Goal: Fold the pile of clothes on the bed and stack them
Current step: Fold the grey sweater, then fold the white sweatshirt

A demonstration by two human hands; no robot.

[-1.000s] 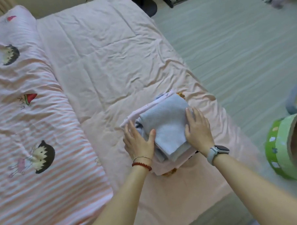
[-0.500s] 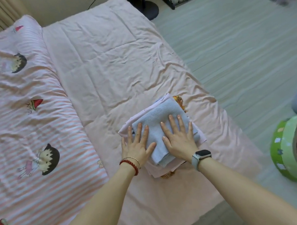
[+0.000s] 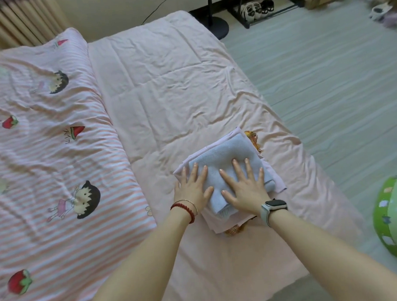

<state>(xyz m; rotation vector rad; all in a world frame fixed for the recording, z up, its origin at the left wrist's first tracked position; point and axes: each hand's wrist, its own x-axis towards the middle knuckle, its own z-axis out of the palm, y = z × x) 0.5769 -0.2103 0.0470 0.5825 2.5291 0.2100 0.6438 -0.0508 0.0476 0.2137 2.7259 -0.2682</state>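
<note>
Since the earlier frames we see both hands brought from the sides of the stack up onto its top, and the view has tilted up to take in more of the room. We can read no brand or label; the only writing is a few small dark characters beside a watermelon slice printed on the pink striped cartoon quilt [image 3: 52, 156], too small for us to make out.

Our left hand [image 3: 192, 187], with a red bead bracelet [image 3: 184, 211] at the wrist, lies palm down with straight, slightly spread fingers on the near-left part of the folded light blue knitted garment [image 3: 229, 158]. Our right hand [image 3: 245, 187], with a grey-strapped smartwatch [image 3: 274, 207] on its wrist, lies flat beside it, fingers spread, thumb pointing left. Neither grip closes on anything: both palms only press on the cloth, thumbs near each other.

That blue garment tops a stack of folded clothes: under it a pale pink folded piece [image 3: 275, 181] juts out at the right, and an orange patterned fabric [image 3: 252, 139] peeks out at the far and near edges. The stack sits on the plain pink bed sheet [image 3: 167, 94], near the bed's right edge, just right of the quilt.
</note>
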